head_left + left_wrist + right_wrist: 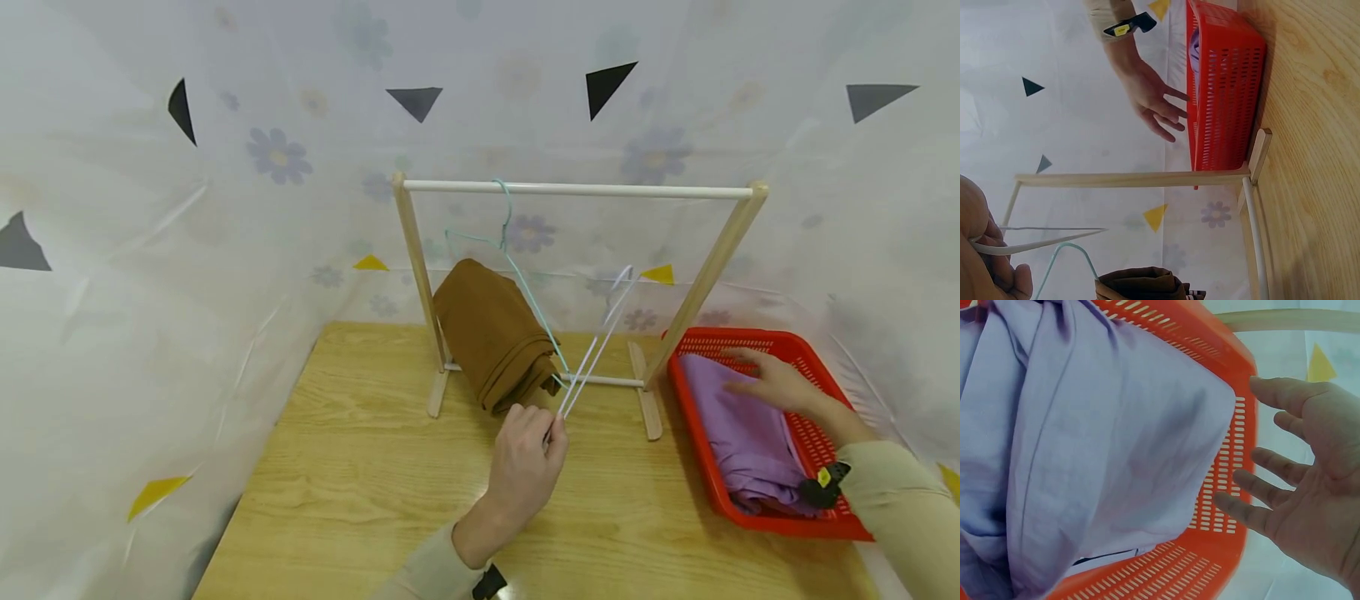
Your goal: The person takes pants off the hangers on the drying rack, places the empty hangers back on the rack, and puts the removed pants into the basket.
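Head view shows, nearest me, a pale wood-grain worktop [330, 467] with the person's left hand [523, 458] above it, sleeve cream-coloured and a black wristband [489, 582] by the cuff. Its grip is narrow, fingers curled round a white hanger [1022, 247] whose hook end leans away to the far right.

Over on the right sits a red basket [787, 525], slotted along its sides, on the worktop. Folded purple cloth [742, 429] lies inside, filling mostly the left half. The right hand [780, 385] is poised over the basket, its grip wide, thumb and fingers spread; from the right wrist it shows clear of the cloth.

Farther off, left of the basket, a rack [701, 287] of light wood and white bars stands on flat feet near the worktop's far edge. A teal hanger [534, 304] hooks over its top bar, left of the middle, with a folded brown cloth [495, 333] hanging at a tilt from it.

Behind everything, a whitish wall sheet [262, 250], creased in places, wraps the far side and both flanks, printed with faint flowers and dotted with black, grey and yellow triangles.
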`<action>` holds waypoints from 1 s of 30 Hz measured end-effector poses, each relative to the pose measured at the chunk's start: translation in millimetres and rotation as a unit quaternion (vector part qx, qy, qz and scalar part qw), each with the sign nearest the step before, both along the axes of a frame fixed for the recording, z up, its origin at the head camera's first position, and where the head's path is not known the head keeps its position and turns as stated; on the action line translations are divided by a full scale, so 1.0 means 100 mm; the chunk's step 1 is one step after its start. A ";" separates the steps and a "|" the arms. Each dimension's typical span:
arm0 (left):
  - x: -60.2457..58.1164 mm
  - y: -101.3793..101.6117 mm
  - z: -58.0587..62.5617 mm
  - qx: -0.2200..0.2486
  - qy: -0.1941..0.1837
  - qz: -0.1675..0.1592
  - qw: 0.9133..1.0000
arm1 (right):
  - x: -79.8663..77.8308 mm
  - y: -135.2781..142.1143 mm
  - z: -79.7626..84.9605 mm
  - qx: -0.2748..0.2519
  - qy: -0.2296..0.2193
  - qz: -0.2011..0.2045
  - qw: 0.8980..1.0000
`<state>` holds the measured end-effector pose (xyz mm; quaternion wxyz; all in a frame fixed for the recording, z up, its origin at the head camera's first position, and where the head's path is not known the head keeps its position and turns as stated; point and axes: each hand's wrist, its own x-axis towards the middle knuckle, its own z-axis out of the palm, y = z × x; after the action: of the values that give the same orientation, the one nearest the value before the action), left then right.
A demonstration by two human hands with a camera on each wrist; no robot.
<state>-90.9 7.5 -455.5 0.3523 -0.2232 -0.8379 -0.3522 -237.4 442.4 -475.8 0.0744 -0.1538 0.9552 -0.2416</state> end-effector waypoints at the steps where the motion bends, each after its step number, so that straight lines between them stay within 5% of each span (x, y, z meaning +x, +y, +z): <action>1: 0.00 0.00 -0.01 0.000 0.001 0.000 1.000 | -0.01 -0.02 -0.01 0.000 0.000 0.004 1.000; 15: 0.00 0.00 -0.02 0.003 0.004 0.002 1.000 | -0.05 -0.13 -0.28 -0.011 0.000 0.054 0.998; 30: 0.00 -0.01 -0.04 -0.001 -0.009 0.005 1.000 | -0.02 -0.17 -0.47 0.059 -0.007 0.066 0.996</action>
<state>-91.1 7.0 -459.5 0.3462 -0.2165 -0.8425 -0.3514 -239.3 424.9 -522.6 0.1061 -0.2105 0.9549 -0.1804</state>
